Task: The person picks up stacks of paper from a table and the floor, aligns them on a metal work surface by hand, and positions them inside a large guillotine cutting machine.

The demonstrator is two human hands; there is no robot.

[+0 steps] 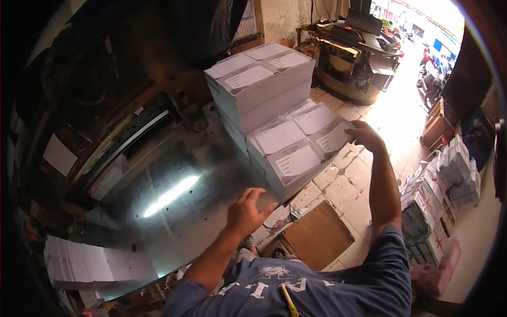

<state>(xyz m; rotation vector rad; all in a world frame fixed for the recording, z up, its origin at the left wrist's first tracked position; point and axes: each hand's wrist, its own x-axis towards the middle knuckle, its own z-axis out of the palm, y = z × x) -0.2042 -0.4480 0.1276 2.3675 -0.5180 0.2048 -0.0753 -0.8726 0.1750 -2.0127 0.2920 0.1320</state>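
- Toward two o'clock, just off centre on the metal surface [211, 216]: lower stack of printed sheets [288, 150]; printing and piling apparently done, no sheet lifted clear.
- At three o'clock, right hand [365, 137], fingers bent at the stack's outer corner; whether gripping, impossible to tell.
- At six o'clock, left hand [246, 214], empty, loosely spread near the stack's closest corner.
- At twelve o'clock, taller stack [269, 98], blocking the far side.
- At eight o'clock, white paper stack [79, 264], set apart.
- At five o'clock, brown board [319, 236], obstructing floor space.

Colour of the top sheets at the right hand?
Top sheets: white with grey printed areas, seen best in the head view.
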